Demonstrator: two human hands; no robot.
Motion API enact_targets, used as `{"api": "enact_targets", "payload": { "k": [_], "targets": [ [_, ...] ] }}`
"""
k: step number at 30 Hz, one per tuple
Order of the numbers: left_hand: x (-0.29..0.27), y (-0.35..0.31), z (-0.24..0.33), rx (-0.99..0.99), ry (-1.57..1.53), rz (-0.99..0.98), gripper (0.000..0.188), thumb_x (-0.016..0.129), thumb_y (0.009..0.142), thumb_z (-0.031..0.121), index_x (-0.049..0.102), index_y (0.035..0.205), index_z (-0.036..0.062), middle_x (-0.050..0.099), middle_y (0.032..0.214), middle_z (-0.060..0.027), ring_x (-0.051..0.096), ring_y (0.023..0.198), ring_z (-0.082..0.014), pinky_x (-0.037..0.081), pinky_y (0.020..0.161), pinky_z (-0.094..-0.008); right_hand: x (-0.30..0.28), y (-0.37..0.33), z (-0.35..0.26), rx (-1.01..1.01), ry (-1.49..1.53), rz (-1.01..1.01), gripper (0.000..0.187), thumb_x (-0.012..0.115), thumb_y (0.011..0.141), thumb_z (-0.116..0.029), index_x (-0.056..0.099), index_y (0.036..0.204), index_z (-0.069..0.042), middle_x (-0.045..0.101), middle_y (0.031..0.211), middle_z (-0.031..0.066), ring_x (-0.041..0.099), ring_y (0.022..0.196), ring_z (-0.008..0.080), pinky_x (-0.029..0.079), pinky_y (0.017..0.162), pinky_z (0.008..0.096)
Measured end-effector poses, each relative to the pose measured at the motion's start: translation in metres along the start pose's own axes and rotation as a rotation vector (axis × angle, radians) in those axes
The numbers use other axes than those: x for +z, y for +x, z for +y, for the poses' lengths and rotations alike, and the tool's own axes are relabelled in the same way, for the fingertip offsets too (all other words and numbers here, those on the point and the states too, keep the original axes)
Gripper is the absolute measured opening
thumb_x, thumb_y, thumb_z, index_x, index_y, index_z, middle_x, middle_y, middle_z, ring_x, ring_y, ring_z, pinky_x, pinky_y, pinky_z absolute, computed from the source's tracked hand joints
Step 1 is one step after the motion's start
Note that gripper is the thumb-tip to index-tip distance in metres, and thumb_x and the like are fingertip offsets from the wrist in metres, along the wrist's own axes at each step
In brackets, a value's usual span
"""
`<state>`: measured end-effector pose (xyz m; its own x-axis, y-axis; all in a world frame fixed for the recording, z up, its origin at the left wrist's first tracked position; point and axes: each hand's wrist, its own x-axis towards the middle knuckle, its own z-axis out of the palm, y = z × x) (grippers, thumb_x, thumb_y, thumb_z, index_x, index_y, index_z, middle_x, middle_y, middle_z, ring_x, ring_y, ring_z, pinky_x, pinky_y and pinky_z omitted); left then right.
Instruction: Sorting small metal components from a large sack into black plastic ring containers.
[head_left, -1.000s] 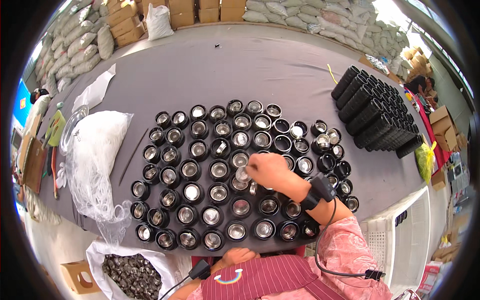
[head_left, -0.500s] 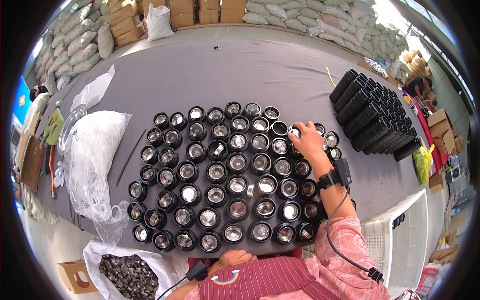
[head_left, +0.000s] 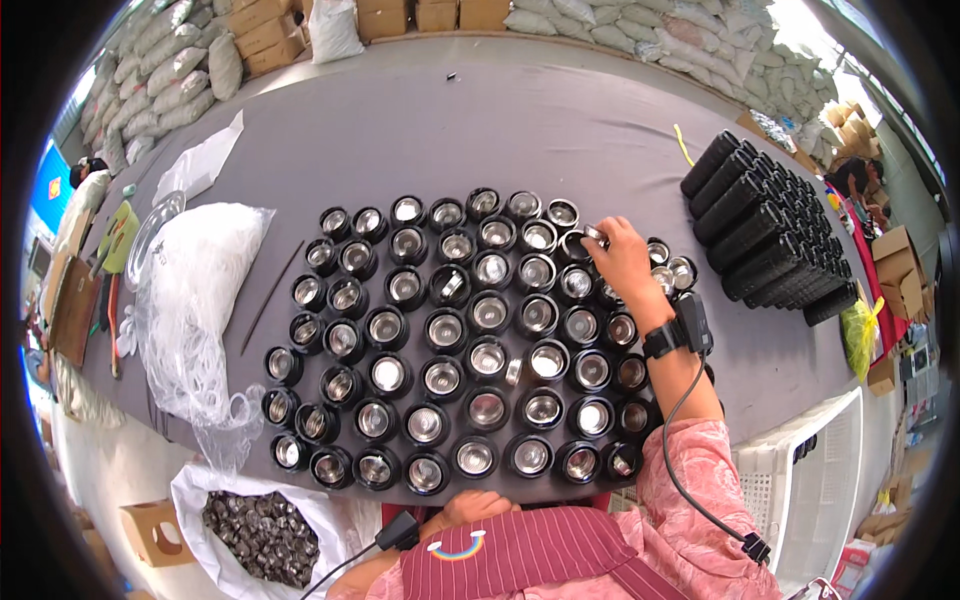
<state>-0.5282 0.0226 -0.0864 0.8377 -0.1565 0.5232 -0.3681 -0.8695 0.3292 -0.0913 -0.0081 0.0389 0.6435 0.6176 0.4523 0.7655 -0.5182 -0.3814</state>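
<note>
Many short black cylindrical pieces with shiny silver insides, like cup lids (head_left: 489, 312), stand in rough rows on the grey-covered table. My right hand (head_left: 622, 258) pinches a small silver metal disc (head_left: 597, 236) between thumb and fingers at the far right of the rows. The disc is tilted, right beside a black ring-shaped piece (head_left: 572, 247). A loose silver disc (head_left: 514, 372) stands on edge between the rows. My left hand (head_left: 480, 507) rests at the table's front edge by the apron; its fingertips are hidden.
A block of tall black cylinders (head_left: 765, 225) stands at the right. A clear plastic bag of white rings (head_left: 200, 310) and a thin dark stick (head_left: 272, 298) lie at the left. Below are a white sack (head_left: 190, 490) of dark pieces and a white crate (head_left: 840, 450).
My right hand has shifted a little left, toward the neighbouring black piece, with the disc now tilted in its fingers. The whole view has shifted slightly. My left hand stays at the edge.
</note>
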Motion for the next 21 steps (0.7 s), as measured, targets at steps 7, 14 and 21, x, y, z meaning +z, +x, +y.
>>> {"api": "enact_targets", "payload": {
  "k": [7, 14, 21],
  "targets": [
    [0.013, -0.008, -0.004, 0.035, 0.114, 0.074, 0.032, 0.071, 0.088, 0.036, 0.048, 0.072, 0.0209, 0.033, 0.064, 0.0023, 0.043, 0.05, -0.0081, 0.036, 0.044, -0.0235, 0.001, -0.031, -0.047, -0.386, 0.227, -0.125, 0.016, 0.076, 0.073, -0.017, 0.07, 0.084, -0.008, 0.07, 0.087, 0.0096, 0.064, 0.085, 0.0323, 0.05, 0.08, 0.0433],
    [-0.013, 0.02, 0.002, -0.038, -0.014, 0.102, 0.025, 0.074, 0.084, 0.029, 0.052, 0.073, 0.0202, 0.036, 0.064, 0.0014, 0.046, 0.049, -0.0106, 0.039, 0.043, -0.0253, 0.003, -0.091, -0.096, -0.707, 0.141, -0.397, 0.026, 0.074, 0.068, -0.012, 0.066, 0.093, -0.014, 0.064, 0.082, 0.0004, 0.059, 0.086, 0.0216, 0.043, 0.077, 0.0373],
    [-0.014, 0.009, 0.003, 0.006, -0.073, 0.025, 0.013, 0.072, 0.084, 0.021, 0.059, 0.082, 0.0178, 0.038, 0.067, 0.001, 0.047, 0.053, -0.0114, 0.039, 0.045, -0.0272, -0.01, -0.078, -0.069, -0.428, 0.292, -0.146, 0.014, 0.073, 0.077, -0.011, 0.072, 0.091, -0.011, 0.069, 0.079, 0.0052, 0.065, 0.078, 0.0259, 0.049, 0.07, 0.0393]
  ]
}}
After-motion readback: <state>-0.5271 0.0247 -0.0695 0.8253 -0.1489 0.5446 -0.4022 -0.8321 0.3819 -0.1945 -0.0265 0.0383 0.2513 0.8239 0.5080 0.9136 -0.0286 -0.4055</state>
